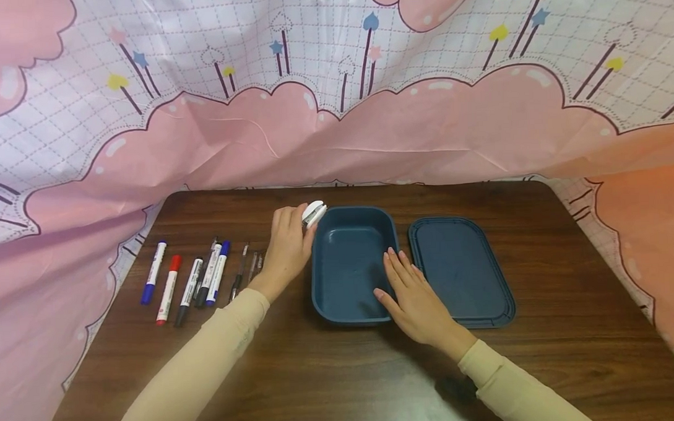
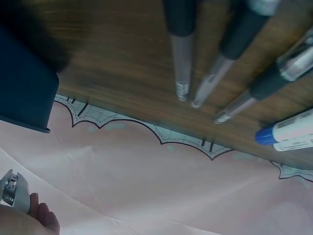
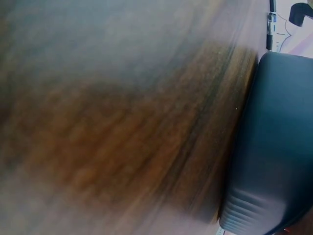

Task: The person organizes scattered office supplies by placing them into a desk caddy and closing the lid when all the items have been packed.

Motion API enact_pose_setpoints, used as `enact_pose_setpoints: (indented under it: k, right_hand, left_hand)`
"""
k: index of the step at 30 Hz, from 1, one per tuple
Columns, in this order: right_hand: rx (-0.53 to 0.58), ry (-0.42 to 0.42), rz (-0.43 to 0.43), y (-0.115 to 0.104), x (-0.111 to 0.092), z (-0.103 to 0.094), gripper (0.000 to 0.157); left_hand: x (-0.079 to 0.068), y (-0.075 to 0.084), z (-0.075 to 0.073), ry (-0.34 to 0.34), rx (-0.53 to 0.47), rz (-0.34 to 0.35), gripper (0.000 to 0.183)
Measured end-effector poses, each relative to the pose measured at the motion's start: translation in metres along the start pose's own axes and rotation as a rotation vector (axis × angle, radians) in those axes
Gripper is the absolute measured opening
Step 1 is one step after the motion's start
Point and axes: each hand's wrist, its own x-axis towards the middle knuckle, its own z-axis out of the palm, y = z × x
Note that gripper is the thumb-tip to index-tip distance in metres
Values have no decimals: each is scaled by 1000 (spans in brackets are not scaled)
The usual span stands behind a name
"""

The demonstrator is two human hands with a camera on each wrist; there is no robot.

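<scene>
My left hand [image 1: 287,248] grips a small white stapler [image 1: 313,214] between thumb and fingers, at the upper left rim of a dark blue box [image 1: 354,265]. In the left wrist view the metal inside of the stapler [image 2: 11,188] shows beside the fingertips. The box stands upright with its inside bare. My right hand [image 1: 415,300] lies with straight fingers over the box's right rim, thumb reaching over the inside. The right wrist view shows the box's outer wall [image 3: 274,147] but not the hand.
A blue lid [image 1: 461,268] lies flat right of the box. To the left are several markers, among them a red-capped one [image 1: 169,289] and a blue-capped one [image 1: 219,273], and several pens [image 1: 240,269]. A patterned pink curtain [image 1: 340,136] hangs behind the wooden table [image 1: 332,378].
</scene>
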Motion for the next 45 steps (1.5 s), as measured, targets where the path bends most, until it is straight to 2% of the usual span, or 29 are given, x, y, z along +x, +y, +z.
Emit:
enact_pose_setpoints:
  k: [8,12,18,27,36,45]
  right_hand:
    - [2,-1,2,0,-3,0,71]
    - [4,7,1,0,-4,2,71]
    - [-3,22,-6,-1,-3,2,70]
    - [-4,13,1,-1,-4,4,70]
    - [-11,15,-7,2,-2,2,69]
    - [-3,34,-6,2,-3,1,69]
  left_hand:
    - [7,6,16,-7,-30,2,38]
    - [9,11,23,-37,-48,4,39]
    - [12,19,33,-99,-77,19,40]
    - [11,23,48,-204,-45,33,42]
    - [21,31,66,-345,-69,-76,42]
    - [27,39,79,-441,-20,-77,41]
